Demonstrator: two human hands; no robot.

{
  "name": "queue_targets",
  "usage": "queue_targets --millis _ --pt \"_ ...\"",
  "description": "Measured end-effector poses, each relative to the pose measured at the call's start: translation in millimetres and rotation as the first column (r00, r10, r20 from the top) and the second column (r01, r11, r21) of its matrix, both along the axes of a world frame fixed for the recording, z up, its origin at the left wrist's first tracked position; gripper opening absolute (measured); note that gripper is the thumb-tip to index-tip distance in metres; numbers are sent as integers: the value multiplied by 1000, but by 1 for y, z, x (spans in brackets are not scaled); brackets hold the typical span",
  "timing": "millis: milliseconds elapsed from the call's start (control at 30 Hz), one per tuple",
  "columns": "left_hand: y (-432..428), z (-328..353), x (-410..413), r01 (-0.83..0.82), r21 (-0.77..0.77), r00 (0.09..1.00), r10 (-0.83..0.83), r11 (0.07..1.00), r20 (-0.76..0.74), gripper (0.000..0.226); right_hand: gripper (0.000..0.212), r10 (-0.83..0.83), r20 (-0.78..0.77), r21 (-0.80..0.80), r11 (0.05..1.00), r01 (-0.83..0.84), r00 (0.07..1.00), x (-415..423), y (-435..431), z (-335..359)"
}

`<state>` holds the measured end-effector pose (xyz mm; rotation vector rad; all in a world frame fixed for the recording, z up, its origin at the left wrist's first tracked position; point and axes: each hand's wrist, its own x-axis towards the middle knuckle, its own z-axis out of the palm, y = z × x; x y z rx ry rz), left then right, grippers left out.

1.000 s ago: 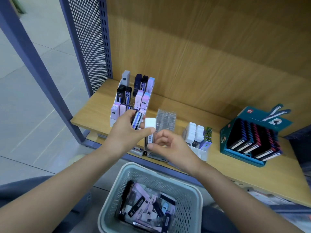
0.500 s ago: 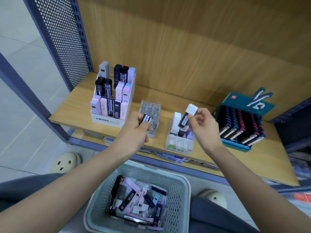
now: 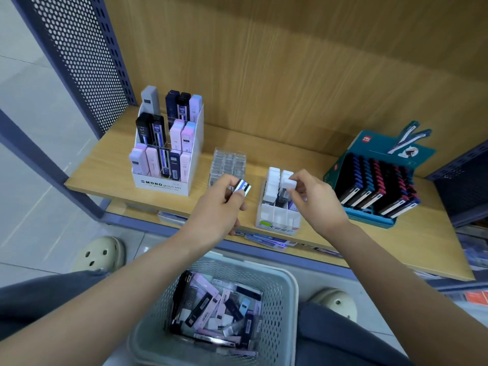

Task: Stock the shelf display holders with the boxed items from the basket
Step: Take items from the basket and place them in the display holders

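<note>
Boxed items (image 3: 219,313) lie heaped in the basket (image 3: 290,280) below the shelf (image 3: 105,165). Fingers of the left hand (image 3: 217,210) curl round a striped box (image 3: 243,187), in front of the clear holder (image 3: 228,163). Fingers of the right hand (image 3: 315,200) pinch a white-capped box (image 3: 288,184) at the white holder (image 3: 277,220). A MONO display (image 3: 161,184) stands to the left and a teal display (image 3: 369,178) to the right.

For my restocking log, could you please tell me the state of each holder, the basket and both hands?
Left hand, grips striped box.
Right hand, pinches white-capped box.
MONO holder, mostly filled.
White holder, front slots look empty.
Basket, many boxes inside.
</note>
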<state>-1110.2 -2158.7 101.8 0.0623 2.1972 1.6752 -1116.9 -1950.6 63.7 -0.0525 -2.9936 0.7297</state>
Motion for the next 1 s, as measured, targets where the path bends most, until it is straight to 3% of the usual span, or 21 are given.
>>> queue_targets --millis 200,367,567,767,867,933,1000 --pt "2 -1 2 7 -18 1000 -7 1000 12 17 29 17 2 178 984 -17 1000 -2 5 -6" --pt "2 -1 2 -3 -43 1000 4 999 22 13 22 33 -9 192 981 -31 999 -2 4 -4" --pt "1 -3 2 -7 -62 999 10 998 44 18 21 97 40 352 930 -105 994 -3 8 -17" --pt "0 -8 2 45 -39 998 -43 998 52 18 23 19 -13 371 929 -13 1000 -10 3 -18" --pt "-4 -14 0 78 -99 994 -71 992 78 20 18 -6 -87 228 973 26 996 -10 -10 -8" --pt "-6 -16 -1 66 -119 992 -52 991 117 16 18 -18 -78 -19 1000 17 997 -11 -29 3" --pt "-9 -14 0 53 -114 990 -37 992 135 15 22 52 20 -336 941 -42 998 -8 -51 15"
